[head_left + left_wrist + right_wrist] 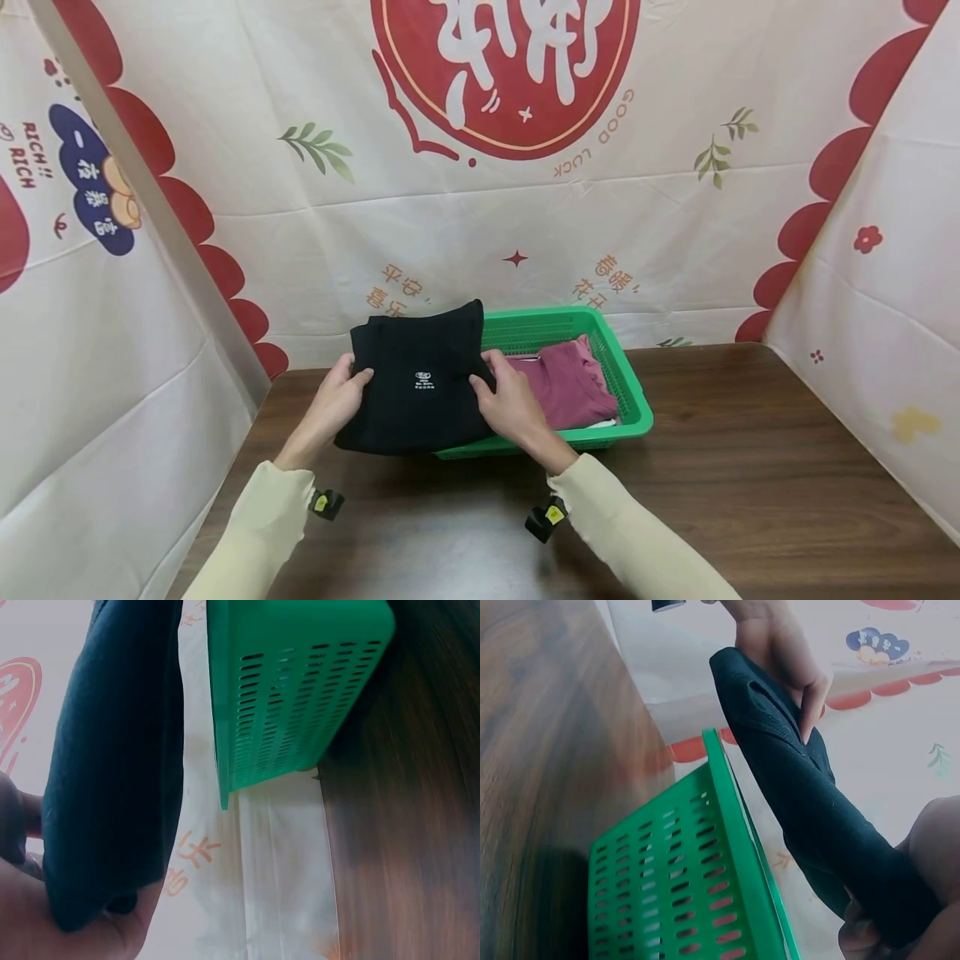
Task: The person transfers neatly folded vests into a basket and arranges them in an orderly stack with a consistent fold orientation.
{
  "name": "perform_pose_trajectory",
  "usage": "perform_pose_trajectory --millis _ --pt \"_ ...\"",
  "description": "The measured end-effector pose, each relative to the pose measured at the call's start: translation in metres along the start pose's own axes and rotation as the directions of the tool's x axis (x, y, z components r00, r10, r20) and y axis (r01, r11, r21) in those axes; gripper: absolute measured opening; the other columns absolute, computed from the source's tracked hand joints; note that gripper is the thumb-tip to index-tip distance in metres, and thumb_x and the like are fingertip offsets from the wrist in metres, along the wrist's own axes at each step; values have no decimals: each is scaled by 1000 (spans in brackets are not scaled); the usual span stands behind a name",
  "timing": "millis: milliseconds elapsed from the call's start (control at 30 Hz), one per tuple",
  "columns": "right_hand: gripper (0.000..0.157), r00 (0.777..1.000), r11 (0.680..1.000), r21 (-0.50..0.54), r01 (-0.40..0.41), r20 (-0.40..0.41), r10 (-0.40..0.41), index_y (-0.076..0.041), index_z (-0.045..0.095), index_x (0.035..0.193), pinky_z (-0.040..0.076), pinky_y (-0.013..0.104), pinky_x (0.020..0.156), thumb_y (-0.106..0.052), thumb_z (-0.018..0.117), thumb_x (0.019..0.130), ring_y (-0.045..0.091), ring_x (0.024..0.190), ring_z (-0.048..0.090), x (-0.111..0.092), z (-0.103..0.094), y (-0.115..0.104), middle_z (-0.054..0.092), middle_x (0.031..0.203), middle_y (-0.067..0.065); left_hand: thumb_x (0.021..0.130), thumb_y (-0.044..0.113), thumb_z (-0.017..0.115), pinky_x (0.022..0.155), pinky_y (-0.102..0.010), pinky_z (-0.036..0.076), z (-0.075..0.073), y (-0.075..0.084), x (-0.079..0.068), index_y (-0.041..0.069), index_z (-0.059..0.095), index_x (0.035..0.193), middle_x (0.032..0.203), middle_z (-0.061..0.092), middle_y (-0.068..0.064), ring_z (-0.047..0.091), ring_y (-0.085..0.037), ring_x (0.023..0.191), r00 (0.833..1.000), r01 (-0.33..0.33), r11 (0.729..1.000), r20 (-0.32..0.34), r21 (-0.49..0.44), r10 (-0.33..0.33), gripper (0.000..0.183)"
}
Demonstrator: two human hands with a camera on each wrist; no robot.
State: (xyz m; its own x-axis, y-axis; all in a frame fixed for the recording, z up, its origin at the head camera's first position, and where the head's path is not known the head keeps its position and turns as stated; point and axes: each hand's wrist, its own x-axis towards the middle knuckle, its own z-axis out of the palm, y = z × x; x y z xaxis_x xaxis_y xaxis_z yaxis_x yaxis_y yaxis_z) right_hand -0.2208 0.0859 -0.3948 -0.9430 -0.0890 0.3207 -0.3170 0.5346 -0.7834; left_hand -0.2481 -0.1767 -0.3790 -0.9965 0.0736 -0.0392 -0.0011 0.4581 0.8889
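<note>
A folded black garment [420, 400] with a small white print is held up between both hands, over the left part of a green plastic basket [637, 408]. My left hand [335, 406] pinches its left edge, thumb on the near face. At the opposite edge my right hand [513, 404] grips the cloth the same way. In the right wrist view the folded layers of the black garment [802, 772] show edge-on, above the basket's rim. Inside the basket lies a folded mauve-pink garment [566, 383], with a bit of white cloth [602, 423] below it.
The basket stands at the back of a brown wooden table [720, 467], near a printed white cloth backdrop [525, 225]. Similar cloth hangs at the left and right sides. Each wrist wears a small black camera.
</note>
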Motion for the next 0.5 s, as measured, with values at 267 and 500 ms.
perform_pose_trajectory --millis 267,500 --pt "34 1000 1000 -17 -13 1 13 -5 53 130 46 55 99 -19 60 100 36 121 58 0 -10 9 60 133 21 106 19 38 98 -44 39 7 6 3 3 41 136 130 51 -19 51 -30 114 999 -1 999 36 -53 3 34" --pt "35 999 999 -45 -31 -11 30 -5 53 130 48 53 96 -20 60 100 35 116 61 1 -20 15 62 128 20 107 23 38 113 -53 30 14 12 5 1 32 149 148 40 -22 40 -35 135 997 -17 1000 78 -24 19 47"
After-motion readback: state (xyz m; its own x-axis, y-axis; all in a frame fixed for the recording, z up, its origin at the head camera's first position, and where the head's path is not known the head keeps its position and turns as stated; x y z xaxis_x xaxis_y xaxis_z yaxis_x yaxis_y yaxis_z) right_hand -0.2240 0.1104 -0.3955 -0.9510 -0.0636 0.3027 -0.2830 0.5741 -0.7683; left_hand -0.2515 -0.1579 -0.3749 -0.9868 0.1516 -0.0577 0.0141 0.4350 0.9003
